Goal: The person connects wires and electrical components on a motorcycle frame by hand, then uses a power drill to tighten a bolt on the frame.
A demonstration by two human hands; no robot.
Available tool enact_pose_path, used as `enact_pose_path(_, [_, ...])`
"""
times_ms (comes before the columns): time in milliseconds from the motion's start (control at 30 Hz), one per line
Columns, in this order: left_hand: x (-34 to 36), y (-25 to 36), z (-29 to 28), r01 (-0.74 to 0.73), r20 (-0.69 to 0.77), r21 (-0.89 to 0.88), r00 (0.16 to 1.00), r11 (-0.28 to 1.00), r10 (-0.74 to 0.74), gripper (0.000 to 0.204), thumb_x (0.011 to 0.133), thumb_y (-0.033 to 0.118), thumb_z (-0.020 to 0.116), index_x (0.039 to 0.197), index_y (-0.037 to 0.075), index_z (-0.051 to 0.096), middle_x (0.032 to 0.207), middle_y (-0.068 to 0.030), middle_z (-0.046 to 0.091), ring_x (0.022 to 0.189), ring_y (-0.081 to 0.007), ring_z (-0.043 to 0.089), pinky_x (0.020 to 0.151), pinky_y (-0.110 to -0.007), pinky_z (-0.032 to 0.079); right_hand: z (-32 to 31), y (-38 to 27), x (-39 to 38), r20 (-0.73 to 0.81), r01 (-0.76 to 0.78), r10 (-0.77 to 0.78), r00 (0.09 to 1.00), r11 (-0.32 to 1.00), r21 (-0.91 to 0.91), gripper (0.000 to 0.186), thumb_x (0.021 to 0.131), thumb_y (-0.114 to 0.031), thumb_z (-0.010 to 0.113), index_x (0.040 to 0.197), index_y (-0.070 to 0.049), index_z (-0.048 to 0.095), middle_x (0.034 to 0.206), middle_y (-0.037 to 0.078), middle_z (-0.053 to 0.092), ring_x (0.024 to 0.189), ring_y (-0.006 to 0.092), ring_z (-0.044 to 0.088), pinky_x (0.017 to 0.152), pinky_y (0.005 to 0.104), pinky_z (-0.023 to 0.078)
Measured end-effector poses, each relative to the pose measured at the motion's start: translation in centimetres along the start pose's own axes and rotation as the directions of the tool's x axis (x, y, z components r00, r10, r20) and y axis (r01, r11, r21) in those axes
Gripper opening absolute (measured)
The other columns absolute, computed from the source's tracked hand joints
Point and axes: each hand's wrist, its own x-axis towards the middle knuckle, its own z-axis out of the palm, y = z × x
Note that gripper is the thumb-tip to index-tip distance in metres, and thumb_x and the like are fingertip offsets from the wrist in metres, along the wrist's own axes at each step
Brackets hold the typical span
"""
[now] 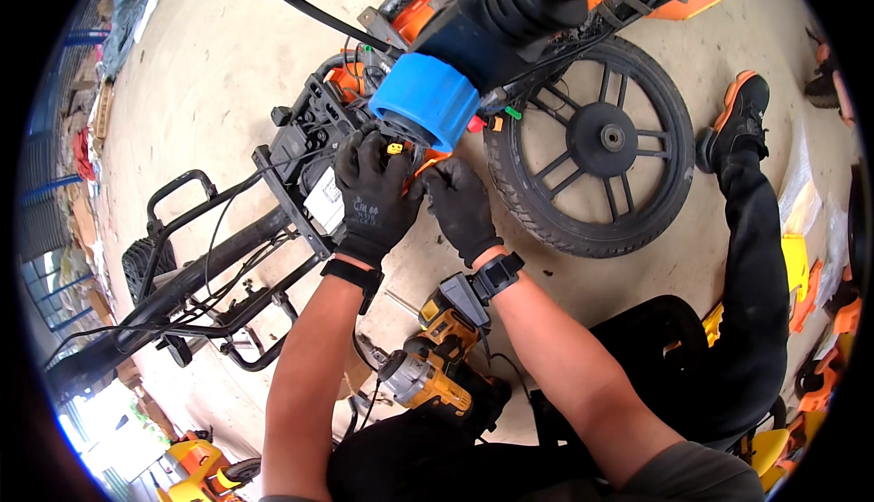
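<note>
My left hand (369,197), in a black work glove, reaches into the wiring of a black metal vehicle frame (314,124). Its fingers are bent in beside a small yellow connector (394,149); what they grip is hidden. Close by on the right, my gloved right hand (462,211) has its fingers pinched together near a thin orange strip (432,162). Whether the strip is between those fingers does not show. Just above both hands hangs a large blue ribbed collar (426,97) on a thick black cable, covering part of the frame.
A black spoked wheel (592,142) stands right of my hands. Below my wrists are two yellow power tools (428,379). A bent black tube rail (173,188) extends to the left. My black shoe (748,106) rests at right, and orange and yellow panels (797,265) lie beyond my leg.
</note>
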Motion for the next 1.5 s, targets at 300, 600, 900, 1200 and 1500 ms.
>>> enact_pose_path(300, [-0.3, 0.0, 0.1, 0.013, 0.011, -0.022, 1.000, 1.000, -0.013, 0.038, 0.073, 0.025, 0.077, 0.104, 0.009, 0.062, 0.123, -0.0215, 0.048, 0.119, -0.0405, 0.043, 0.100, -0.055, 0.029, -0.3, -0.6, -0.2, 0.021, -0.043, 0.043, 0.999, 0.999, -0.019, 0.017, 0.094, -0.020, 0.058, 0.093, -0.002, 0.057, 0.081, 0.014, 0.065, 0.076, 0.0271, 0.064, 0.071, 0.0387, 0.049])
enact_pose_path(600, [-0.1, 0.1, -0.3, 0.013, 0.024, -0.009, 1.000, 1.000, -0.013, 0.034, 0.073, 0.023, 0.076, 0.102, 0.010, 0.063, 0.124, -0.0209, 0.047, 0.122, -0.0435, 0.038, 0.102, -0.057, 0.030, -0.1, -0.9, -0.3, 0.022, -0.062, 0.062, 0.998, 0.998, 0.021, 0.017, 0.092, -0.019, 0.059, 0.095, -0.002, 0.057, 0.083, 0.014, 0.065, 0.078, 0.0280, 0.064, 0.074, 0.0385, 0.050])
enact_pose_path(900, [0.1, 0.0, -0.6, -0.035, 0.054, 0.021, 0.998, 0.999, 0.034, 0.043, 0.075, 0.027, 0.076, 0.111, 0.007, 0.060, 0.121, -0.0222, 0.050, 0.120, -0.0447, 0.040, 0.103, -0.058, 0.030, -0.1, -2.1, -0.7, -0.015, -0.004, 0.003, 1.000, 0.999, -0.048, 0.018, 0.093, -0.020, 0.056, 0.091, -0.002, 0.057, 0.085, 0.017, 0.066, 0.078, 0.0330, 0.064, 0.071, 0.0416, 0.050])
enact_pose_path(1200, [-0.6, -0.5, 1.1, -0.087, -0.023, 0.124, 0.996, 0.988, 0.090, 0.043, 0.077, 0.034, 0.078, 0.105, 0.006, 0.060, 0.123, -0.0197, 0.048, 0.120, -0.0434, 0.038, 0.099, -0.058, 0.031, 0.0, -1.6, -0.7, -0.065, -0.041, 0.044, 0.997, 0.998, 0.047, 0.028, 0.091, -0.025, 0.053, 0.095, 0.002, 0.055, 0.083, 0.027, 0.064, 0.086, 0.0432, 0.063, 0.076, 0.0500, 0.050])
enact_pose_path(1500, [-0.7, -0.7, 1.9, -0.140, 0.008, 0.057, 0.990, 0.989, 0.140, 0.043, 0.079, 0.020, 0.075, 0.113, 0.003, 0.056, 0.123, -0.0217, 0.047, 0.120, -0.0404, 0.039, 0.095, -0.055, 0.032, 0.9, 0.0, 0.0, -0.205, 0.007, -0.010, 0.979, 1.000, -0.014, 0.026, 0.092, -0.026, 0.055, 0.092, -0.001, 0.059, 0.082, 0.023, 0.065, 0.082, 0.0402, 0.064, 0.074, 0.0493, 0.049])
